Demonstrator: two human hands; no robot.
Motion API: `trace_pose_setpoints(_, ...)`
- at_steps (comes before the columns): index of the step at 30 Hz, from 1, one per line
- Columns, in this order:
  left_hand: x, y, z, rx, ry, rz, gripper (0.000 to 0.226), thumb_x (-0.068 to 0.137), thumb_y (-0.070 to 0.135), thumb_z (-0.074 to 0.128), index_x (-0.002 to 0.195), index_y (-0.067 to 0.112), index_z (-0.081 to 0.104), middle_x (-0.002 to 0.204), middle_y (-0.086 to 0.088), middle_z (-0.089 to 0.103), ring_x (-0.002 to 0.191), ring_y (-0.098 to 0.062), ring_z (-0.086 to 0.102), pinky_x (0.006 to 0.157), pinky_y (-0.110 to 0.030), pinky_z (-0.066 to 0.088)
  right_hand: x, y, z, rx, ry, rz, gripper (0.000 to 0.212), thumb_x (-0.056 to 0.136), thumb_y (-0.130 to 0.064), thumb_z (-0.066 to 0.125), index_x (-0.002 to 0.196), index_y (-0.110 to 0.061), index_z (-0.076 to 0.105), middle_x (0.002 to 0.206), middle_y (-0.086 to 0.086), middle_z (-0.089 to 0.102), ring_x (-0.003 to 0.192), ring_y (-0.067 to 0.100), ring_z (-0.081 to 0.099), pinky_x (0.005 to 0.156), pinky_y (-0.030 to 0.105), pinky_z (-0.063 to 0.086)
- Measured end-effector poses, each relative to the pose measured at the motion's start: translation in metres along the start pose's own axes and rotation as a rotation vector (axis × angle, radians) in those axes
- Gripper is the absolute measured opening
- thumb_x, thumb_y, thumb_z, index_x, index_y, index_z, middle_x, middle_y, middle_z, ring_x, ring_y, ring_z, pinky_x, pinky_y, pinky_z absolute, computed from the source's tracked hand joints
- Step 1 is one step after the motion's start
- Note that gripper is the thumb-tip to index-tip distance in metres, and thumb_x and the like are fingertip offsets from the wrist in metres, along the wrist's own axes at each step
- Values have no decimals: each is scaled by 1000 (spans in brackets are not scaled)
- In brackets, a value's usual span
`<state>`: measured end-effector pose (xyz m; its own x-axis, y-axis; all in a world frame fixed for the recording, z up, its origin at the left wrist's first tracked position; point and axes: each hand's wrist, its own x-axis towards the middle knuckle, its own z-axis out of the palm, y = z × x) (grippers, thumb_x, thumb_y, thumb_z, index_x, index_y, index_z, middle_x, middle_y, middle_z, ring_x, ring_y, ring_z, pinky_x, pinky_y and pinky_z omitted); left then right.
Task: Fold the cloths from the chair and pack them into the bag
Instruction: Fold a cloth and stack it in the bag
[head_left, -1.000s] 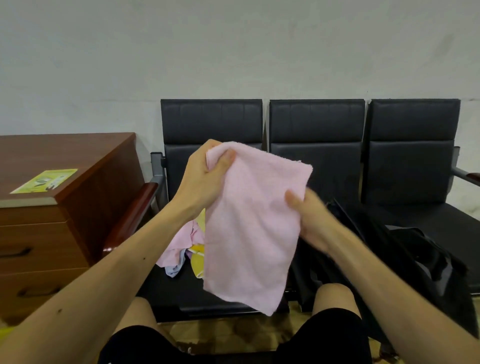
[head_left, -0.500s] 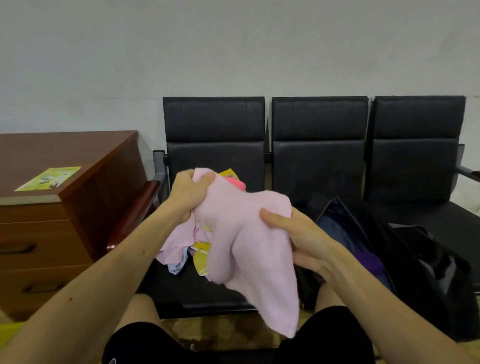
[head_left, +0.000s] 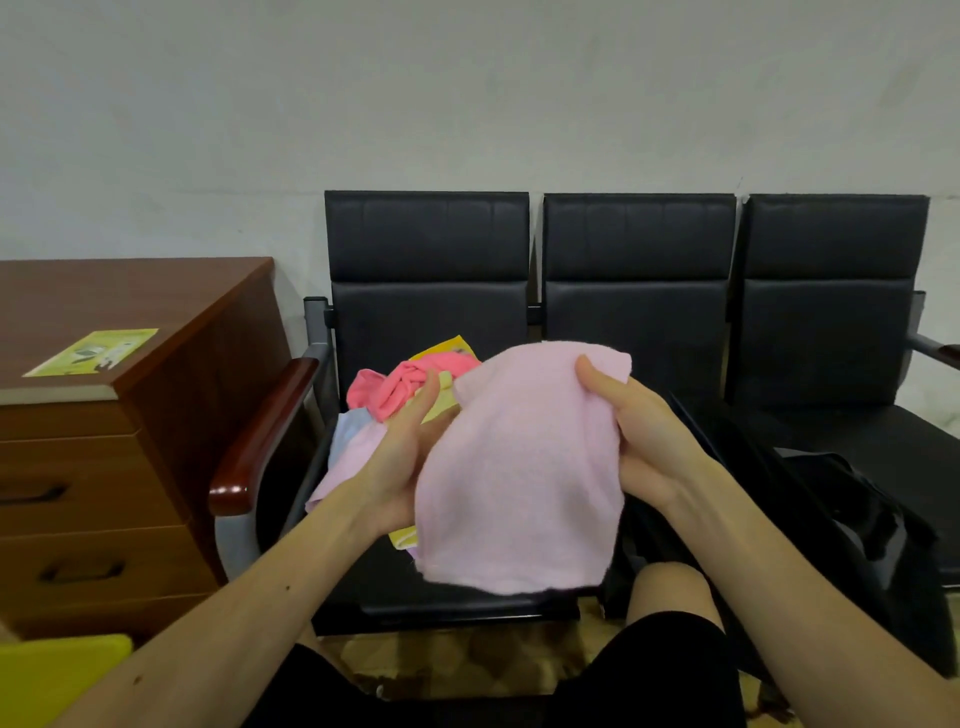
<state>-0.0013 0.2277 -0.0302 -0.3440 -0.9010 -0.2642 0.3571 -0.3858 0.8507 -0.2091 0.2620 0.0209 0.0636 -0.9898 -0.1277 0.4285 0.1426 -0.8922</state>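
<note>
We are mid-fold, judging by doubled cloth.
- Pile (head_left: 402, 387) is lying unfolded on leftmost chair (head_left: 426, 244).
- Left hand (head_left: 408, 457) is lying flat, fingers straight, propping cloth (head_left: 519, 483) at its left edge.
- Cloth is hanging between hands, above chair front.
- Right hand (head_left: 641, 436) is gripping cloth's top corner, thumb over.
- Next, we are judging: neaten fold, then carry it right to bag (head_left: 841, 499).
- Bag is showing only dark folds; we cannot tell where its mouth is or what is inside.
- Cloth is hiding right fingers.

- pink towel (head_left: 519, 467): soft, matt terry cloth
- chairs (head_left: 639, 291): smooth black leather-like padding
- armrest (head_left: 260, 441): glossy wood
- cabinet (head_left: 130, 441): polished wood
</note>
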Motion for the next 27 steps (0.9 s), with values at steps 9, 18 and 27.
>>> trace_pose_setpoints(9, 8, 10, -6, 114, 133, 260, 65, 84, 15, 72, 138, 41, 44, 126, 3, 59, 107, -23, 67, 76, -38, 59, 9, 19, -17, -98, -76, 158, 44, 88, -35, 70, 126, -12, 64, 114, 11, 73, 108, 28, 69, 87, 41, 56)
trace_pose_setpoints(18, 16, 27, -7, 583, 170, 371, 23, 93, 13, 67, 113, 21, 73, 114, -1, 72, 104, -18, 69, 91, -38, 58, 32, 12, -43, -718, 161, -200, 86, 68, -25, 90, 137, -20, 37, 127, 2, 58, 109, 21, 63, 86, 37, 58)
trace_pose_setpoints(27, 20, 46, -3, 673, 159, 518, 41, 74, 3, 82, 110, 21, 73, 104, 7, 74, 94, -9, 72, 76, -23, 59, 40, -24, -47, -1225, 13, -384, 60, 81, -20, 80, 136, -13, 57, 117, 2, 70, 102, 16, 68, 92, 41, 57)
